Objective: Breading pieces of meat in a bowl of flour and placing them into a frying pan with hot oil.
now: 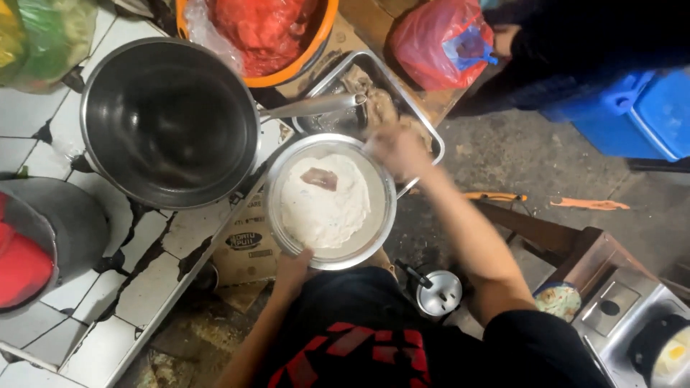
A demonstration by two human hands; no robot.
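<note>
Right hand (399,149) motion-blurred, grip unclear

left hand (291,267) curled, right hand (397,149) blurred

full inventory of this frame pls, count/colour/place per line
metal bowl: 1, silver, centre, holds white flour with a pinkish piece of meat on it
large pot: 1, dark steel, upper left on tiled counter
metal tray: 1, silver, behind bowl, holds brownish pieces
orange basin: 1, top centre, red plastic inside
red bag: 1, top, right of basin
blue container: 1, upper right
cardboard box: 1, brown, under bowl
small kettle: 1, silver, floor
stove: 1, silver, lower right
left hand: on bowl's near rim
right hand: blurred, at bowl's far rim
</note>
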